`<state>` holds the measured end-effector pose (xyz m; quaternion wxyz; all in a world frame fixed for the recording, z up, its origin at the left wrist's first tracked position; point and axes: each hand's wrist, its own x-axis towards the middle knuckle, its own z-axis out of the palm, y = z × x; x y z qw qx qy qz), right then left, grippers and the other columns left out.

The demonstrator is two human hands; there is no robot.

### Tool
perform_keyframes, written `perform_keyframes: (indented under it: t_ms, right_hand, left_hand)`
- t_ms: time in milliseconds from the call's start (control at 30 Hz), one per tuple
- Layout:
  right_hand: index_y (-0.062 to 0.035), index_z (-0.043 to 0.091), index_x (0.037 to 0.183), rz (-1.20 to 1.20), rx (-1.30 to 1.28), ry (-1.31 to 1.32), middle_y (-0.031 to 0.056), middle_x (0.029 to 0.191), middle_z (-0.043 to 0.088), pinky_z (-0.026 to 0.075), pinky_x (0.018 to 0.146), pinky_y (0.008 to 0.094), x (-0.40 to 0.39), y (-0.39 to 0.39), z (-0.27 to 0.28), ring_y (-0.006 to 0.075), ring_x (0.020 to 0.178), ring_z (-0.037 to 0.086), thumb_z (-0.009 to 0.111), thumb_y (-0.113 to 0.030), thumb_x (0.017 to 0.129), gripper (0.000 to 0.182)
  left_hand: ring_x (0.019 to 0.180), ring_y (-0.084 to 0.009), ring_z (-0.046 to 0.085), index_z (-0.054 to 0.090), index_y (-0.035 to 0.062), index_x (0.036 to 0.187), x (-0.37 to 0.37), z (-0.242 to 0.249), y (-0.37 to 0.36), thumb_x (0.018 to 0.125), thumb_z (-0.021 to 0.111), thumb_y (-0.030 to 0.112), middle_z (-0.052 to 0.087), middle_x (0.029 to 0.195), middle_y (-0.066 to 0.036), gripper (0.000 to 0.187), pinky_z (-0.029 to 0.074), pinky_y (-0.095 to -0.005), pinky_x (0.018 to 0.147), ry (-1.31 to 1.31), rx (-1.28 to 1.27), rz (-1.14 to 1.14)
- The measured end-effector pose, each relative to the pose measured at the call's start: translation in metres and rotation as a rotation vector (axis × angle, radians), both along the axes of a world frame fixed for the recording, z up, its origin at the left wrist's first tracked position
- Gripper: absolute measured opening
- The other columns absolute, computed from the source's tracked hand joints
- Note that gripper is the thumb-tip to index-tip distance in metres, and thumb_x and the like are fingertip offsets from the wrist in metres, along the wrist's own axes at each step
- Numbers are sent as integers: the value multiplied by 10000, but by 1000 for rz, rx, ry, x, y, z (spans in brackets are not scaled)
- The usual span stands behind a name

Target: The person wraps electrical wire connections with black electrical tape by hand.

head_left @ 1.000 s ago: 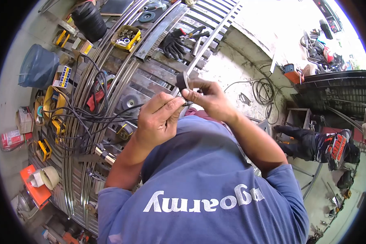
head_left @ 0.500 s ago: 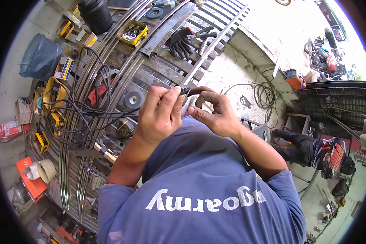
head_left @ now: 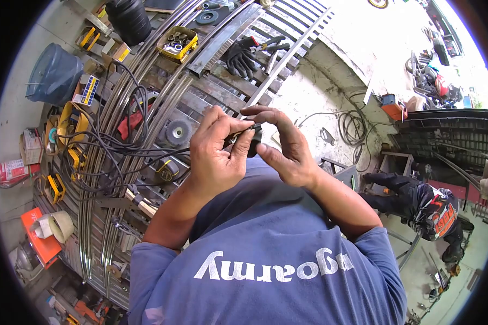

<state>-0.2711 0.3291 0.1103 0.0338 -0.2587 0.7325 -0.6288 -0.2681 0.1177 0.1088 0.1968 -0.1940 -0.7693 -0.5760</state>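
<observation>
A small black piece (head_left: 255, 142) sits between my two hands in front of my chest; its kind is hard to make out. My left hand (head_left: 218, 151) is closed, pinching its upper end between thumb and fingertips. My right hand (head_left: 290, 149) curls around its other side, thumb against it and fingers arching over the top. A black cable (head_left: 162, 155) runs from the bench to behind my left hand; whether it joins the piece is hidden. Beyond my left hand, a round wire brush wheel (head_left: 178, 133) lies on the slatted metal bench (head_left: 218, 93).
Long metal tubes (head_left: 106, 127) cross the bench. On it are a yellow box of sockets (head_left: 177, 43), black gloves (head_left: 241, 59) and a tape measure (head_left: 167, 170). Coiled cable (head_left: 354, 129) lies on the floor. Another person (head_left: 434, 208) bends over at the right.
My hands have turned and shifted slightly. A pale thing between my right fingers no longer shows; a larger black part does. The other person at the right has bent or reached further down.
</observation>
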Motion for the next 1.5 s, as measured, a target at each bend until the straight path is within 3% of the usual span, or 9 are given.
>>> perform_keyframes:
  t_ms: [33, 300, 533, 733, 833, 1100, 1233, 1400, 1500]
  right_hand:
    - [-23, 684, 1395, -71, -73, -35, 209, 1474, 709, 516, 1190, 458, 4, -6, -1, 301, 1404, 670, 816, -162, 1070, 378]
    - [26, 813, 1120, -117, -86, -82, 148, 1241, 795, 611, 945, 365, 5, -5, -2, 213, 1126, 744, 796, -114, 1094, 143]
    - [37, 816, 1072, -219, -210, -276, 133, 1205, 794, 589, 804, 303, 14, -3, 4, 136, 975, 718, 768, -131, 1122, 182]
    - [21, 775, 1051, -211, -129, -327, 91, 1153, 781, 571, 766, 288, 13, -5, 12, 117, 913, 700, 741, -152, 1147, 200]
    - [9, 763, 1041, -230, -93, -312, 66, 1116, 768, 567, 763, 291, 16, -6, 12, 118, 887, 696, 740, -158, 1149, 200]
    - [17, 752, 1018, -302, -8, -199, 48, 1026, 731, 522, 625, 300, 16, -10, 12, 98, 717, 658, 738, -172, 1154, 233]
    - [0, 752, 1035, -252, -1, -357, 31, 980, 713, 498, 615, 295, 13, -3, 17, 86, 722, 644, 720, -200, 1170, 244]
    - [-24, 733, 1088, -67, 44, -440, 6, 903, 676, 505, 687, 301, 5, 9, 13, 72, 801, 649, 714, -240, 1178, 235]
    - [-49, 608, 1345, 37, -139, -455, 62, 1143, 693, 580, 883, 323, 5, 11, -7, 125, 1057, 694, 898, -219, 1038, 455]
  left_hand:
    - [763, -182, 613, 795, -1, 1091, -1, 0, 1, 984, 871, 17, 659, 929, -78, 133, 498, -314, 662, 12, -10, -10]
    - [800, -175, 662, 776, 17, 1127, 1, 2, -4, 952, 902, 7, 672, 931, -69, 216, 527, -322, 672, 23, -27, -106]
    - [880, -144, 737, 767, 4, 1165, 6, 1, -12, 1006, 867, 86, 760, 996, -85, 205, 588, -307, 753, -203, 44, -190]
    - [837, -254, 805, 766, -19, 1150, 13, -2, -11, 1010, 872, 135, 802, 997, -173, 233, 609, -371, 733, -296, 41, -167]
    - [846, -145, 764, 785, -6, 1176, 12, -2, 0, 1005, 885, 110, 826, 1013, -112, 230, 599, -308, 758, -260, 69, -130]
    - [857, -274, 823, 769, -43, 1149, 9, -12, -1, 977, 821, 6, 812, 994, -176, 186, 626, -401, 734, -70, -169, -86]
    - [777, -249, 770, 752, -59, 1113, 10, -11, 2, 1032, 753, 21, 764, 917, -160, 113, 587, -407, 683, -2, -197, -80]
    - [724, -115, 641, 760, -39, 1107, 10, -7, -8, 1159, 667, 146, 702, 833, -47, 213, 510, -310, 645, -314, 105, -262]
    - [668, -46, 548, 762, -12, 1098, 13, -9, -8, 1195, 638, 199, 653, 795, 23, 264, 437, -268, 595, -490, 258, -292]
